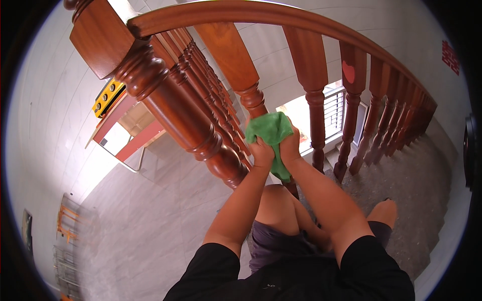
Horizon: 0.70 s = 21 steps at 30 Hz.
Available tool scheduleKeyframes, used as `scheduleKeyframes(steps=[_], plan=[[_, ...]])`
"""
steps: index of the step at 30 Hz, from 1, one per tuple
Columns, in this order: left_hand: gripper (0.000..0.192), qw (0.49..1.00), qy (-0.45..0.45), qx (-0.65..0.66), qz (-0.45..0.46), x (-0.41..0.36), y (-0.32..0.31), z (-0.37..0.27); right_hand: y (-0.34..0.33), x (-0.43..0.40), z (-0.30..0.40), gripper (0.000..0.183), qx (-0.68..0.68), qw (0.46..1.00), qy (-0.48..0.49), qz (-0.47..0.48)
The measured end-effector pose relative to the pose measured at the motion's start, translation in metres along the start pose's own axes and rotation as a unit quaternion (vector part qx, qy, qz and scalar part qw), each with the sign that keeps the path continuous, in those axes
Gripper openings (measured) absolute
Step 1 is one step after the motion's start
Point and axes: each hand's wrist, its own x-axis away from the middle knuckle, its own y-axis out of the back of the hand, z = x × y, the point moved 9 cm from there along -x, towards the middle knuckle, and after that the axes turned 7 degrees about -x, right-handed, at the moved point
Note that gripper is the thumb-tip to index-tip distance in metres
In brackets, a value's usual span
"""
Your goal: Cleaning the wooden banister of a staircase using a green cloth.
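Observation:
A green cloth is wrapped about the turned middle of a reddish-brown wooden baluster. Both hands grip it, my left hand on the left side and my right hand on the right. My fingers are mostly hidden behind the cloth and the baluster. One end of the cloth hangs down between my wrists. Left of my hands stands the thick turned newel post. Above them curves the wooden handrail.
More balusters run down to the right beside the stone stairs; one bears a red heart sticker. Beyond the newel stand a desk and a yellow object with round knobs. A window shows between the balusters. Grey tiled floor lies left.

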Motion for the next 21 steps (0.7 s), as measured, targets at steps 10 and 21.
scheduleKeyframes(steps=[10, 21], plan=[[0.057, 0.994, 0.057, 0.089, -0.036, 0.026, 0.03, -0.027, 0.047, -0.005, 0.04, 0.023, -0.104, 0.993, -0.006, -0.056], [0.038, 0.959, 0.063, 0.268, -0.069, -0.213, 0.074, -0.224, -0.057, -0.15, 0.226, 0.043, -0.53, 0.822, -0.208, 0.005]])
